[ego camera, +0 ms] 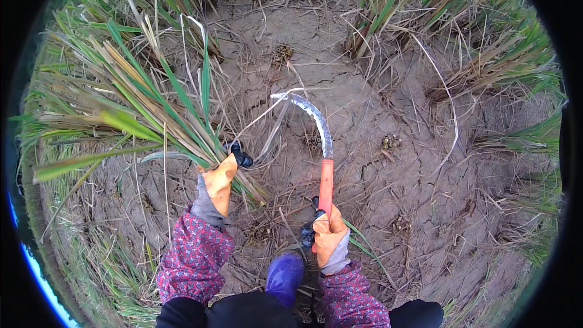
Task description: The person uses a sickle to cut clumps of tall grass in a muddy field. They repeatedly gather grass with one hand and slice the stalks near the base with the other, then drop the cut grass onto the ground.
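Observation:
My left hand (225,177), in an orange glove with dark fingertips, is closed around the lower part of a bundle of cut green and brown stalks (182,132). The stalks fan out to the upper left, their cut ends pointing to the lower right. In my gloved right hand (325,232) is the orange handle of a sickle (322,132). Its curved, pale-spotted blade points up and bends left over the soil, apart from the bundle.
Cut stubble (282,54) dots the cracked mud, with another stub (391,141) at right. Standing clumps (382,13) rise at the top and right. Dry straw lies scattered about. A purple boot (284,278) stands between my forearms.

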Motion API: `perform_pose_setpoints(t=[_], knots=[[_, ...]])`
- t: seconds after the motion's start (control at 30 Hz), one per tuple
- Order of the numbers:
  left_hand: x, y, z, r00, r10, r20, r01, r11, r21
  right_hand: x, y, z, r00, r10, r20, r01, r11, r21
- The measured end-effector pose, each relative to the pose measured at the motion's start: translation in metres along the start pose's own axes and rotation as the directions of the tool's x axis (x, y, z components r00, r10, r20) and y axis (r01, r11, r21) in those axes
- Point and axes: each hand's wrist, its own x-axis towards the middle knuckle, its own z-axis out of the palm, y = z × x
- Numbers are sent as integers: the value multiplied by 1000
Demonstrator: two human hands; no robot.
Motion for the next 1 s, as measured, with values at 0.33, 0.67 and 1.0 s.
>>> perform_pose_setpoints(t=[0.33,0.67,1.0], knots=[[14,-17,-44,941,154,-303,-111,982,154,49,31,35,953,73,293,-22,984,-175],[120,-2,13,973,-83,214,201,754,-625,73,45,60,946,136,293,-2,909,-416],[64,-34,-31,897,426,121,-439,817,375,-40,55,-6,916,253,310,-274,961,25]])
